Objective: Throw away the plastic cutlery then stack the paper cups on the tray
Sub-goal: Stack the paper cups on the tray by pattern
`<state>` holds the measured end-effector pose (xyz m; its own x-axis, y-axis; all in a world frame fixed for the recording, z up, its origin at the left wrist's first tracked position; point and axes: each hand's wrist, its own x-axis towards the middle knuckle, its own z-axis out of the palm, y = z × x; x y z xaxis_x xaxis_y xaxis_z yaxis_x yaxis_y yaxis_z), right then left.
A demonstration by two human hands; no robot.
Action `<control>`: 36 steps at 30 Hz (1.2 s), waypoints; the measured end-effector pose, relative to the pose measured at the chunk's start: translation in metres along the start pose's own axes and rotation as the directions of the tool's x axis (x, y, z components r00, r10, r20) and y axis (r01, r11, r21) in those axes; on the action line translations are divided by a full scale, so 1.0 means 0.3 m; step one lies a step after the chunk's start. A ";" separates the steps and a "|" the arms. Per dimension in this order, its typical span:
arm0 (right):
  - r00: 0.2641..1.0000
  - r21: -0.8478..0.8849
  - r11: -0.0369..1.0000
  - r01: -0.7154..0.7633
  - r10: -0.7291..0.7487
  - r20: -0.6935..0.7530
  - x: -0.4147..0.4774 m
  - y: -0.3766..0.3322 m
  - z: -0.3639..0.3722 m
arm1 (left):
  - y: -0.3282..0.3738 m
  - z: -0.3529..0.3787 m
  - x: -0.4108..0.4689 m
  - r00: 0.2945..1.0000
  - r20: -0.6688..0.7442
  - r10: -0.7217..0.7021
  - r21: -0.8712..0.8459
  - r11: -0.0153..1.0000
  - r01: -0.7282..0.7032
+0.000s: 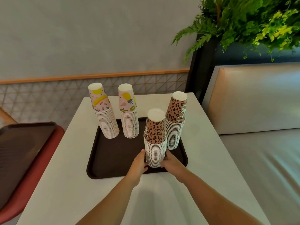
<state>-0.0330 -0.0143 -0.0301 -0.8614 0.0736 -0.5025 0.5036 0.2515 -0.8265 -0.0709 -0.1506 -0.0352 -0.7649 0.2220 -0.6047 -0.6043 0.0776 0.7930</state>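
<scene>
Progress: nearly done, by my judgement. Dark brown plastic tray (116, 151) carries two pink fruit-print cup stacks (107, 122) far left and the far leopard-print cup stack (175, 127) on the right. Left hand (138, 163) and right hand (170, 161) clasp the near leopard-print cup stack (155, 143) at its base, standing on the tray. No plastic cutlery visible.

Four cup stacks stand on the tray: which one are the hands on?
The front leopard-print stack, nearest the camera: the left hand and right hand clasp its base. The rear leopard-print stack and the other two stand untouched.
</scene>
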 end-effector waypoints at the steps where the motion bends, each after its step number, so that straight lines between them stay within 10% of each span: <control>1: 1.000 0.018 1.000 -0.003 0.003 -0.006 0.011 -0.006 0.002 | 0.008 -0.003 0.009 1.000 0.003 0.000 -0.012 1.000 0.001; 36: 0.979 0.100 0.991 0.085 -0.065 -0.193 0.382 -0.092 0.038 | 0.218 -0.017 0.299 0.977 0.150 0.151 0.017 0.988 -0.155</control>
<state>-0.1448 -0.0237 -0.0677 -0.8886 0.2421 -0.3895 0.4324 0.1593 -0.8875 -0.1801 -0.1305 -0.0381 -0.8052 0.3741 -0.4601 -0.4744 0.0592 0.8783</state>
